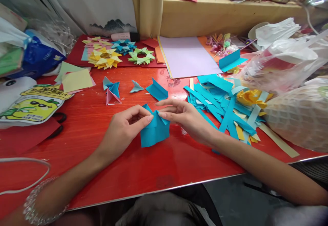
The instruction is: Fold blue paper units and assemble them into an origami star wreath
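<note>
A sheet of blue origami paper (155, 133), its top corners folded, is held up above the red table between both hands. My left hand (128, 121) pinches its upper left side between thumb and fingers. At the upper right, my right hand (186, 118) grips a folded flap between thumb and fingertips. Just beyond the hands lies another folded blue paper (157, 90). Small folded pieces, one blue (113, 87), one pink (112, 97) and one pale blue (136, 86), rest farther left.
Blue paper strips (212, 99) are heaped at the right, beside a plastic bag (279, 58). Finished paper stars (141, 55) lie at the back left near a lilac sheet (188, 56). Square papers (77, 80) and a yellow packet (36, 104) sit at the left.
</note>
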Available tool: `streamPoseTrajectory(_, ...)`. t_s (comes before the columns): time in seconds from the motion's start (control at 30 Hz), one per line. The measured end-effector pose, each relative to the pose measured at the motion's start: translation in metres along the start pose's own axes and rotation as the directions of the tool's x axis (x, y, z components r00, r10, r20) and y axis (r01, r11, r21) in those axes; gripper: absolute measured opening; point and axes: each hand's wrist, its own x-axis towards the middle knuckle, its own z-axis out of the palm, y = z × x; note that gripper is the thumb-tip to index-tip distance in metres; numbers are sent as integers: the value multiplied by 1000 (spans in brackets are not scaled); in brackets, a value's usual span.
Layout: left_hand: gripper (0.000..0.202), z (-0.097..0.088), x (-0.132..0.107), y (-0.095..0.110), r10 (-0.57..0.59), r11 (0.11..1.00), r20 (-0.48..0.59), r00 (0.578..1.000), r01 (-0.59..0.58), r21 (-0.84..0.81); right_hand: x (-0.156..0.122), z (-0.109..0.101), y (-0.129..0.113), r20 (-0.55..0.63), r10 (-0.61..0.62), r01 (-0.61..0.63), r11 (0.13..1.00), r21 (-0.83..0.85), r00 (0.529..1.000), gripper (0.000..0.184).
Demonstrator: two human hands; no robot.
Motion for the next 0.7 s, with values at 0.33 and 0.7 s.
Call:
streamPoseTrajectory(0.33,15,-1,2,-2,23,998,18,1000,-24,64,0,-1,3,150,97,-98,995,-4,984,22)
streamPoseTrajectory(0.7,19,0,2,-5,25,994,18,1000,-27,104,-3,3,3,23,74,-72,995,-67,997,23)
